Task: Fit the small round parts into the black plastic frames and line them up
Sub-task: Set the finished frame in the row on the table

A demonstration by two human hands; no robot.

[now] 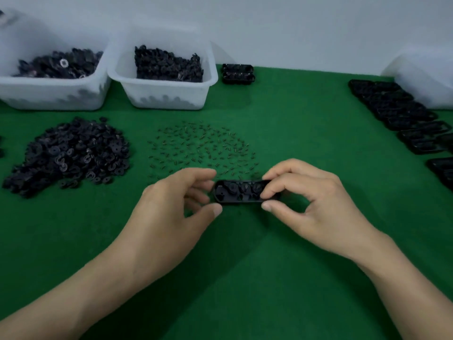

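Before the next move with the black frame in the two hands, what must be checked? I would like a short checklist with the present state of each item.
1. Grip: ok; the left hand and the right hand each pinch one end of the black oblong plastic frame.
2. Middle and right seats: ok; small round parts sit there.
3. Leftmost seat filled: cannot tell; too blurred.
4. Parts seated flat: cannot tell.
5. Supply: ok; a loose pile of black round parts lies at the left.
6. Place to line up: ok; a row of black frames lies at the right.

Open felt [245, 271] — round parts [71, 153] (heaped) left
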